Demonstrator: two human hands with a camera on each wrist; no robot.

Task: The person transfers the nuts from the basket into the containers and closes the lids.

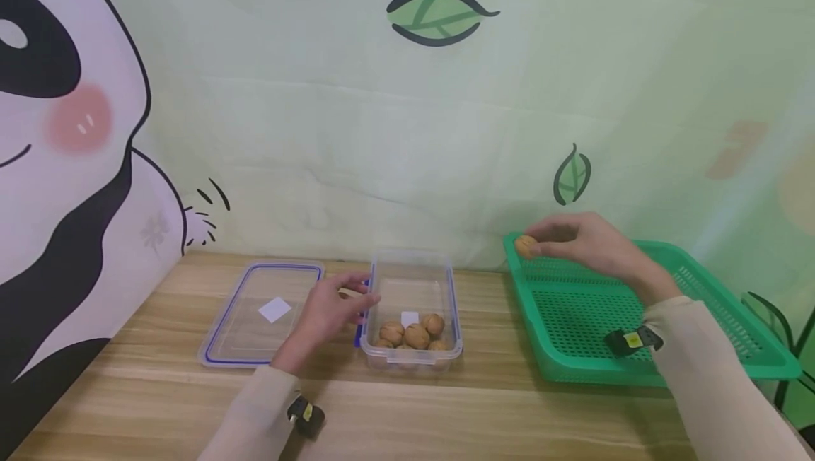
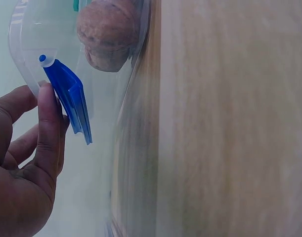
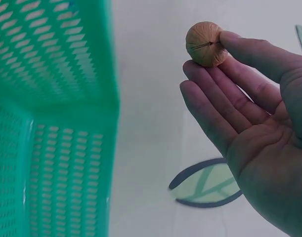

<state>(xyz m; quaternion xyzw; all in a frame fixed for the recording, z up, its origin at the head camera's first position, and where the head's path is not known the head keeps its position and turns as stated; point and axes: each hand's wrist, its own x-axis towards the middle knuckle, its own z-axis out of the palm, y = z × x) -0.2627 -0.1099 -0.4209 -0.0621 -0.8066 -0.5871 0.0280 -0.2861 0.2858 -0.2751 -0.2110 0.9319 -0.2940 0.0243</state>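
Note:
My right hand (image 1: 588,245) pinches a walnut (image 1: 526,246) between thumb and fingertips, above the far left corner of a green perforated basket (image 1: 541,355). In the right wrist view the walnut (image 3: 206,44) shows its seam, held apart from the basket wall (image 3: 113,94). A clear plastic box (image 1: 455,298) stands mid-table, with several walnuts (image 1: 417,336) gathered at its near end. My left hand (image 1: 331,309) grips the box's left rim. Seen from the left wrist, its fingers (image 2: 48,118) are beside the blue side latch (image 2: 69,96), which hangs open.
A clear lid (image 1: 245,330) with a blue seal and a white square label (image 1: 275,310) lies left of the box. Behind the wooden table (image 1: 446,411) hangs a light green printed cloth (image 1: 305,129). Dark straps with small cameras sit on both wrists.

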